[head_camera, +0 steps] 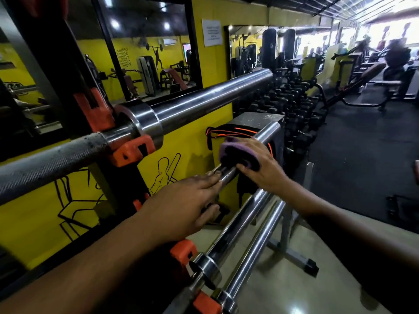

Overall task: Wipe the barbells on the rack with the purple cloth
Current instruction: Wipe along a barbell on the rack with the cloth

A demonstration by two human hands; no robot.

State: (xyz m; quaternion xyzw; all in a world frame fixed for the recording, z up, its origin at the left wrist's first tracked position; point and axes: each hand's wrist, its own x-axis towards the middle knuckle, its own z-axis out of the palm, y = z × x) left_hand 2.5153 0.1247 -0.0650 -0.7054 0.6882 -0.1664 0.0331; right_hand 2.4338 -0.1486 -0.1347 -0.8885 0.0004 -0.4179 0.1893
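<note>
Head view, purple cloth (240,152) hides barbell (264,134)

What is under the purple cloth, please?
The purple cloth, gripped by the right hand, wraps a barbell sleeve. The steel beneath the cloth is covered and cannot be seen.
</note>
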